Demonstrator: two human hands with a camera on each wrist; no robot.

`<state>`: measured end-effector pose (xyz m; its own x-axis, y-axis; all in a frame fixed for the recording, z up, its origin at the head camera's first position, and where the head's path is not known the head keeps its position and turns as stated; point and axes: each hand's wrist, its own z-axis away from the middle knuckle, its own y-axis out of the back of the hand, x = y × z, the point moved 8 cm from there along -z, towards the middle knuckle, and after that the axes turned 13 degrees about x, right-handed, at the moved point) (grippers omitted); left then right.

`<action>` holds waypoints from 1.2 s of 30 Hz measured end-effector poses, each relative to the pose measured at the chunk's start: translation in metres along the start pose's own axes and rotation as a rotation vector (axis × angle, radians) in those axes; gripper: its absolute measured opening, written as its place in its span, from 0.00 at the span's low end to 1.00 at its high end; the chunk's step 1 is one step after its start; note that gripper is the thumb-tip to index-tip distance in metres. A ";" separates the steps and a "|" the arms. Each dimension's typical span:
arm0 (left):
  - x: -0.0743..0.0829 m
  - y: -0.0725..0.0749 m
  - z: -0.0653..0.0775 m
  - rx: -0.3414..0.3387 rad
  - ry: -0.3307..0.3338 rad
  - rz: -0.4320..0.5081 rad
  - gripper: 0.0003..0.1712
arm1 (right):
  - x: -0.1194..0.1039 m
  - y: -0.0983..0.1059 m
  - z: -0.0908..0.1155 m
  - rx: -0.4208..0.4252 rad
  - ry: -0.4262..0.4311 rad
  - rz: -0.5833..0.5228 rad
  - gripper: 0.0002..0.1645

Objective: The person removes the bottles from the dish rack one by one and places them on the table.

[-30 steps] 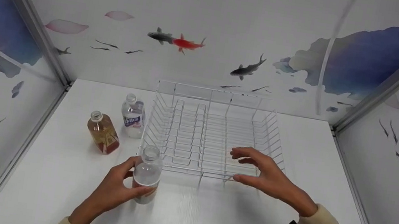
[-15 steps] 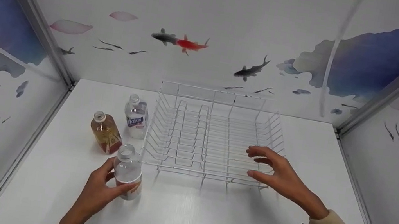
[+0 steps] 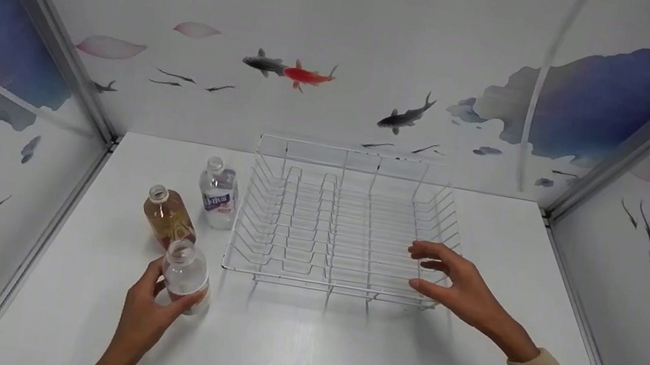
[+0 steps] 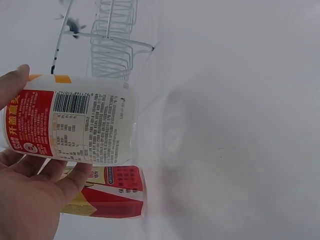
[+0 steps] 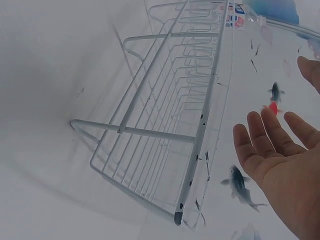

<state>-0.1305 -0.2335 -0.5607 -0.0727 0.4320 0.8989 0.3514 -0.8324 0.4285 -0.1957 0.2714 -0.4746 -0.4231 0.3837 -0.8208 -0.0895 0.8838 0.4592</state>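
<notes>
My left hand [image 3: 143,313] grips a clear, capless plastic bottle [image 3: 187,274] round its body, thumb on the front. In the left wrist view this bottle [image 4: 100,120] shows a red and white label with a barcode, its base over the white surface. Right behind it stands an amber-tinted bottle [image 3: 170,215] with a red and yellow label, partly covered by the held one. A second clear bottle [image 3: 218,199] with a purple label is farther back. My right hand [image 3: 460,288], fingers loosely bent and holding nothing, hovers at the front right corner of the white wire rack [image 3: 349,237].
The wire rack stands on the white table [image 3: 286,357], its coating chipped along the rim. White panels [image 3: 346,37] printed with fish and petals enclose the back and both sides, joined by metal corner posts [image 3: 59,20].
My left hand has carried the clear bottle leftward, away from the rack's front edge toward the amber-tinted bottle. My right hand has shifted a little to the right.
</notes>
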 end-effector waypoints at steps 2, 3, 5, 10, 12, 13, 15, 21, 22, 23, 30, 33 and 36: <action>-0.005 0.002 -0.001 0.016 0.018 0.004 0.49 | 0.002 0.000 0.001 0.005 -0.004 0.008 0.36; -0.008 0.003 -0.001 0.019 0.033 0.007 0.49 | 0.003 0.001 0.001 0.008 -0.006 0.010 0.36; -0.014 0.004 -0.003 0.023 0.060 0.013 0.50 | 0.005 0.001 0.002 0.011 -0.017 0.010 0.36; -0.027 0.009 -0.006 0.037 0.115 0.010 0.52 | 0.008 0.002 0.003 0.016 -0.040 0.019 0.36; -0.032 0.010 -0.007 0.044 0.125 0.010 0.52 | 0.009 0.003 0.003 0.017 -0.041 0.020 0.36; -0.035 0.011 -0.008 0.047 0.128 0.014 0.52 | 0.010 0.003 0.003 0.018 -0.040 0.018 0.36; -0.039 0.012 -0.009 0.048 0.136 0.021 0.53 | 0.010 0.003 0.004 0.018 -0.034 0.011 0.36; -0.043 0.013 -0.011 0.059 0.124 0.038 0.51 | 0.012 0.003 0.006 0.012 -0.025 0.009 0.36; -0.043 0.013 -0.011 0.060 0.118 0.039 0.50 | 0.012 0.003 0.006 0.012 -0.025 0.013 0.35; -0.043 0.013 -0.011 0.058 0.111 0.043 0.50 | 0.012 0.003 0.006 0.013 -0.025 0.014 0.35; -0.043 0.011 -0.011 0.057 0.089 0.053 0.54 | 0.011 0.003 0.006 0.011 -0.019 0.010 0.35; -0.045 0.009 -0.010 0.049 0.100 0.017 0.61 | 0.011 0.003 0.006 0.010 -0.022 0.011 0.35; -0.049 0.010 -0.007 0.050 0.126 -0.015 0.66 | 0.011 0.002 0.006 0.007 -0.028 0.021 0.34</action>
<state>-0.1303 -0.2658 -0.6001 -0.1933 0.3946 0.8983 0.3955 -0.8065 0.4394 -0.1952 0.2787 -0.4848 -0.3999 0.4094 -0.8201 -0.0749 0.8771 0.4744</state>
